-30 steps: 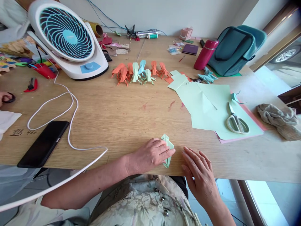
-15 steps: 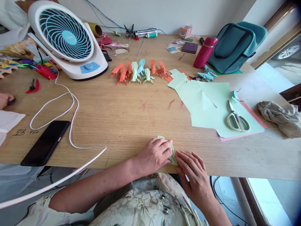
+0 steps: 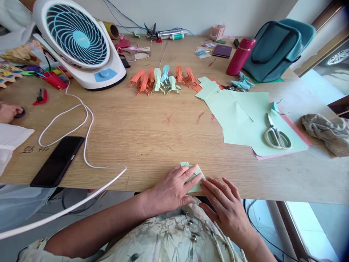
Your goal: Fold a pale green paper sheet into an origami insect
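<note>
At the near edge of the table lies a small folded piece of light green paper (image 3: 196,187), partly covered by my fingers. My left hand (image 3: 174,185) rests on it with its fingers stretched out, pressing it against the wood. Just to the right, my right hand (image 3: 223,202) touches the paper's right edge with its fingertips. Its fingers are extended and hold nothing. Creases show on the uncovered top of the paper.
Folded paper figures (image 3: 157,80) in orange, green and blue stand mid-table. Scissors (image 3: 277,139) lie on green sheets (image 3: 240,127) at right. A fan (image 3: 105,74), phone (image 3: 57,162) and white cable (image 3: 89,145) occupy the left. Another person's hand (image 3: 9,112) is at far left.
The green paper shows wider between my hands, with more of its surface visible. My left hand has shifted slightly left and down, its fingers spread more. The view has tilted a little.
</note>
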Demonstrator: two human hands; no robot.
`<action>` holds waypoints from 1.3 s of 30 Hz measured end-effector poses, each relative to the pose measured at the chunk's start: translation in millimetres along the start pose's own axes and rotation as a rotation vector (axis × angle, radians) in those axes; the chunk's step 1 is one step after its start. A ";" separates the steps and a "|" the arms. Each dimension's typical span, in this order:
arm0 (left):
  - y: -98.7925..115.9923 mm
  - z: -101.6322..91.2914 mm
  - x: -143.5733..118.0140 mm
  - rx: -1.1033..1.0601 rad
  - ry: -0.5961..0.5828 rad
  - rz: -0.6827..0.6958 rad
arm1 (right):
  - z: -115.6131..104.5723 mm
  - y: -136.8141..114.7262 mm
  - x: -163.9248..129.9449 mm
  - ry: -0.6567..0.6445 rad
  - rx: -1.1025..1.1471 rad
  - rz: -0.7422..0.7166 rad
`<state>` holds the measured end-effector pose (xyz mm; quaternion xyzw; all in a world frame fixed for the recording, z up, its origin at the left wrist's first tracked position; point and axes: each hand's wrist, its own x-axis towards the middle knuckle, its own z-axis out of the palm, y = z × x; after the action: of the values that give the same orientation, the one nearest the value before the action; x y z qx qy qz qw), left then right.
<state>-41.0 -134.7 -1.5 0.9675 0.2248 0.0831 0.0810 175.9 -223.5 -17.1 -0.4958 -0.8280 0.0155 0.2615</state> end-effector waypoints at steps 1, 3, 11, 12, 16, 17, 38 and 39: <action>-1.2 0.0 -3.0 0.007 -0.001 0.020 | 1.0 -0.5 -0.4 0.013 -0.008 -0.002; -3.0 1.4 -7.4 0.023 0.012 0.040 | 4.3 -1.4 -1.8 0.033 -0.018 0.001; 1.8 9.7 -11.8 -0.030 0.159 0.008 | 14.7 -3.7 -5.9 0.068 0.021 0.036; 2.3 9.7 -12.1 -0.044 0.169 0.002 | 14.7 -3.9 -5.1 0.072 0.026 0.047; 2.6 9.2 -12.8 -0.062 0.219 0.006 | 13.8 -3.9 -1.3 0.089 0.060 0.069; 2.5 9.1 -12.8 -0.062 0.230 0.006 | 13.6 -3.8 -0.7 0.092 0.069 0.072; 8.7 0.7 4.4 -0.133 0.194 -0.126 | 7.0 -6.1 6.6 0.066 0.195 0.210; 8.2 -0.1 5.6 -0.146 0.179 -0.125 | 6.8 -5.2 7.0 0.052 0.202 0.219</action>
<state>-32.6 -139.4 0.9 0.9318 0.2844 0.1799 0.1358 166.0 -218.7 -18.5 -0.5544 -0.7562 0.1142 0.3282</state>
